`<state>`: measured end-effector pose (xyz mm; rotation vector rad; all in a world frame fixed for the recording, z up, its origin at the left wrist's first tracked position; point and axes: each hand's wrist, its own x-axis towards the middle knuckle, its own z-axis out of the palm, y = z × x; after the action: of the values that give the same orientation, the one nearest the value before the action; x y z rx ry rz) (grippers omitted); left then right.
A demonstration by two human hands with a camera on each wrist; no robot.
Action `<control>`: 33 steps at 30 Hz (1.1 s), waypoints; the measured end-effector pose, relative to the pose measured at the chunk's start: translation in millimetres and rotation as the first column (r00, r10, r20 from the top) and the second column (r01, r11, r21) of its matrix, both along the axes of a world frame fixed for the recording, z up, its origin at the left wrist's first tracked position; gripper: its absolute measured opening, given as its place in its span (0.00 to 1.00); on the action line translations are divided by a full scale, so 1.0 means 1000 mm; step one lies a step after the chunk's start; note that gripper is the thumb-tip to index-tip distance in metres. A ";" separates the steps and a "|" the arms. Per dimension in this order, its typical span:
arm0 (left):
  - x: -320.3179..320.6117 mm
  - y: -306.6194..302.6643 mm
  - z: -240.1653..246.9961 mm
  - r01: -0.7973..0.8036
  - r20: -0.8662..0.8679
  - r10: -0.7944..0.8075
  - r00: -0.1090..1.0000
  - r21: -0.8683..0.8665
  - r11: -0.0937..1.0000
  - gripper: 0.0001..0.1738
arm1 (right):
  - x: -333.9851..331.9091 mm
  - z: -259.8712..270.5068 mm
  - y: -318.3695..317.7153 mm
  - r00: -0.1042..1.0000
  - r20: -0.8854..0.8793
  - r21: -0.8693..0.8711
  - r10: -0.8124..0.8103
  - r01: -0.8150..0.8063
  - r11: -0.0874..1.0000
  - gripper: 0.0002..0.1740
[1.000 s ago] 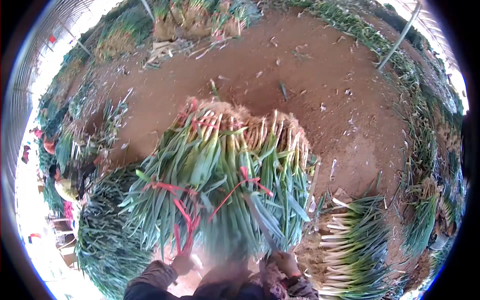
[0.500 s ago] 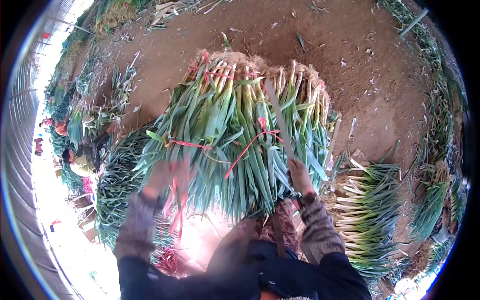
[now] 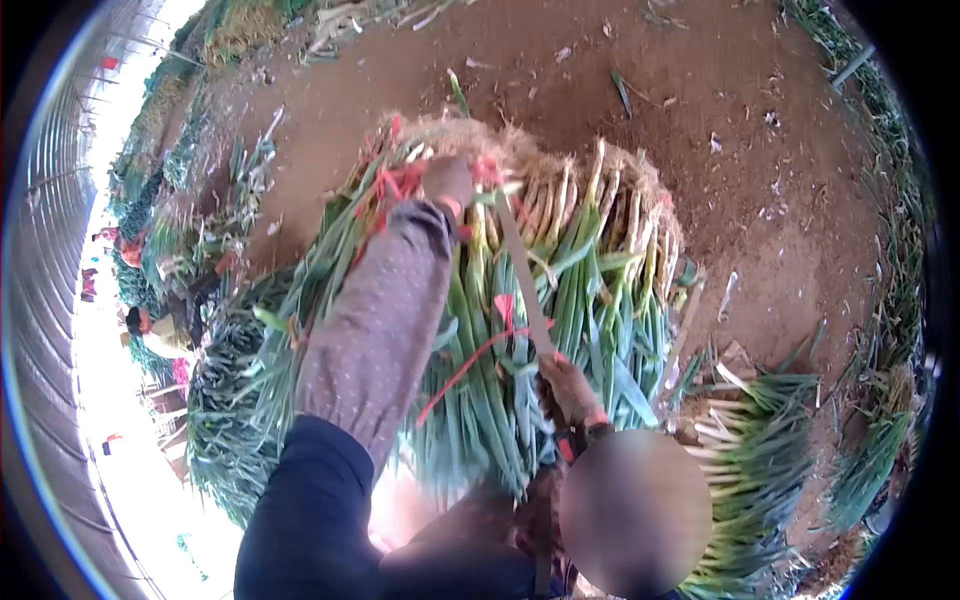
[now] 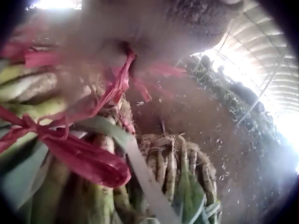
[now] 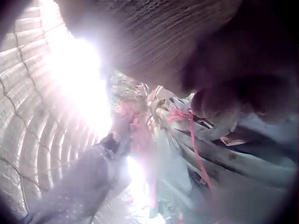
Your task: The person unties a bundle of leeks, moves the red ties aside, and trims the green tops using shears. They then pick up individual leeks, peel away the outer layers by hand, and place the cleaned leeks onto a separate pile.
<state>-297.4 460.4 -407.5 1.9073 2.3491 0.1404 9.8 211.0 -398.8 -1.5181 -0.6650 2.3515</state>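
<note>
Tied bundles of green onions (image 3: pixel 480 350) lie side by side, roots pointing away from me. My left hand (image 3: pixel 447 182) is over the root end of the left bundles, gripping red plastic strips (image 3: pixel 395 183). In the left wrist view that hand is a blur, and a red strip (image 4: pixel 122 77) runs up to it. My right hand (image 3: pixel 570 388) holds a long flat-bladed knife (image 3: pixel 522 265), which slants across the leaves up toward the white stems. Its curled fingers (image 5: pixel 219 105) show dark in the right wrist view. Another red tie (image 3: pixel 470 372) lies across the leaves.
Loose green onions (image 3: pixel 765 460) are laid out on the right, and a leafy heap (image 3: pixel 235 400) is at the left. Beyond the bundles stretches bare brown soil (image 3: pixel 650 90) with scraps. A person (image 3: pixel 165 335) is at the far left, beside the curved greenhouse wall (image 3: pixel 45 300).
My left hand has moved forward from the leaves to the root end, taking the red strips along. My right hand brought the knife up from low near my body, over the bundles.
</note>
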 end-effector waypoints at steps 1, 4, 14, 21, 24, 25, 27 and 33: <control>0.001 0.002 -0.002 0.039 -0.044 -0.039 0.998 -0.004 0.999 0.10 | -0.002 0.002 0.013 0.999 -0.019 -0.107 0.032 -0.034 0.994 0.18; -0.003 0.014 -0.031 0.009 -0.131 -0.022 0.991 -0.099 0.995 0.10 | 0.004 0.008 0.028 0.995 -0.090 -0.235 0.053 -0.073 0.969 0.20; -0.026 0.010 -0.083 0.010 0.006 -0.009 1.000 -0.046 0.999 0.10 | -0.024 -0.001 0.047 0.991 -0.128 -0.198 0.046 -0.071 0.978 0.25; -0.028 -0.002 -0.053 0.042 0.034 -0.033 0.999 -0.327 0.944 0.16 | -0.093 -0.040 0.117 0.999 0.030 0.069 0.030 -0.032 0.997 0.17; -0.023 -0.022 -0.045 0.116 0.139 -0.066 0.988 -0.397 0.910 0.14 | -0.043 -0.072 0.029 0.931 0.365 0.515 0.023 -0.223 0.828 0.14; -0.026 -0.039 -0.046 0.249 0.102 -0.227 0.968 -0.334 0.909 0.12 | -0.020 -0.046 -0.001 0.911 0.412 0.531 -0.026 -0.217 0.819 0.14; -0.026 -0.071 -0.038 0.202 0.193 -0.161 0.968 -0.219 0.955 0.10 | 0.026 -0.002 -0.061 0.858 0.513 0.376 0.029 -0.255 0.891 0.15; -0.007 -0.087 -0.017 -0.150 0.745 0.303 0.594 -0.268 0.952 0.09 | 0.123 0.024 -0.156 0.954 0.297 0.153 -0.045 -0.001 0.988 0.10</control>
<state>-304.3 373.4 -424.6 1.0824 1.8625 0.6258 133.2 55.3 -374.7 -1.8183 -0.8696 2.0183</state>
